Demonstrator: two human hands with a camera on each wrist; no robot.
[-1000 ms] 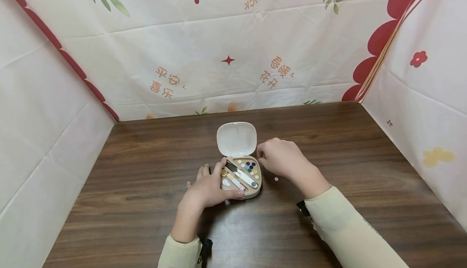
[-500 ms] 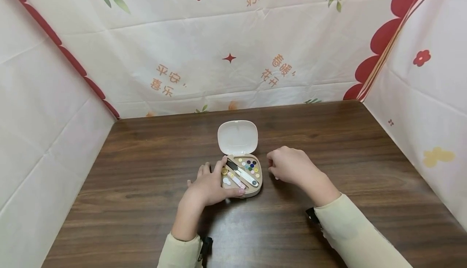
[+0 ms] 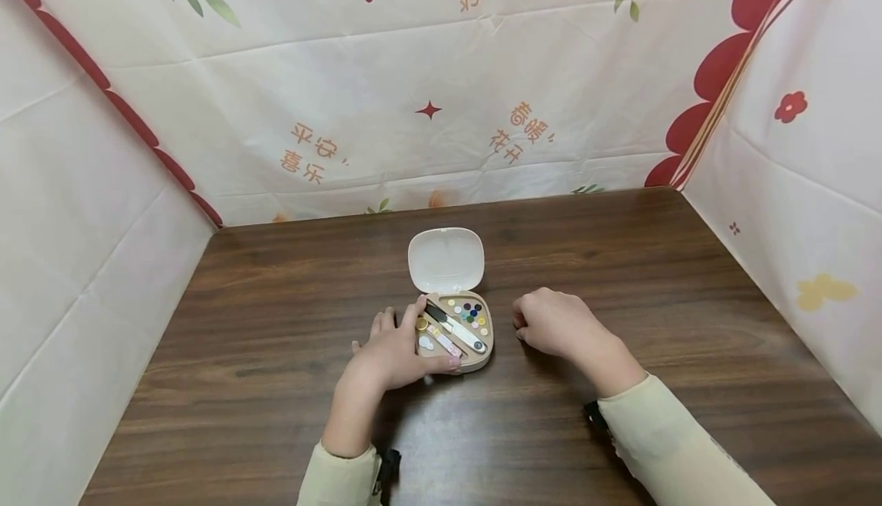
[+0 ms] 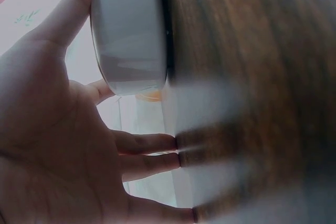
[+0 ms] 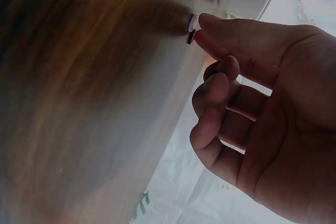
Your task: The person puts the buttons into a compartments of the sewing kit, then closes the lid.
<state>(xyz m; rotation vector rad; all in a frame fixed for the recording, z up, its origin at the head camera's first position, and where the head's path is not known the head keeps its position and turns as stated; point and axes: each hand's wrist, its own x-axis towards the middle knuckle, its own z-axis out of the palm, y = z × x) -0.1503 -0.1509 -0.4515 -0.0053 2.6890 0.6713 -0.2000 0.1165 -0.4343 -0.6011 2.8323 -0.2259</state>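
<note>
An open sewing kit case (image 3: 472, 367) lies on the table, its white lid (image 3: 446, 261) tipped back. Inside it are a seam ripper or thread snips with a white handle (image 3: 468, 336), a patterned strip like a tape measure (image 3: 444, 340), a gold ring-shaped piece (image 3: 422, 324) and several coloured buttons (image 3: 473, 313). My left hand (image 3: 393, 353) grips the case by its left side between thumb and index finger, the other fingers spread on the table. To the right of the case, my right hand (image 3: 558, 322) pinches a small pale button (image 5: 194, 22) between thumb and index fingertips, close to the tabletop.
A brown wood-grain table (image 3: 276, 414) spreads around the case. White printed cloth (image 3: 386, 108) hangs behind it and along both sides. Dark straps sit at both wrists below pale sleeves (image 3: 671, 437).
My right hand has moved right and slightly nearer, away from the case's edge, over the loose pale button, which is now between its fingertips. My left hand has stayed on the case.
</note>
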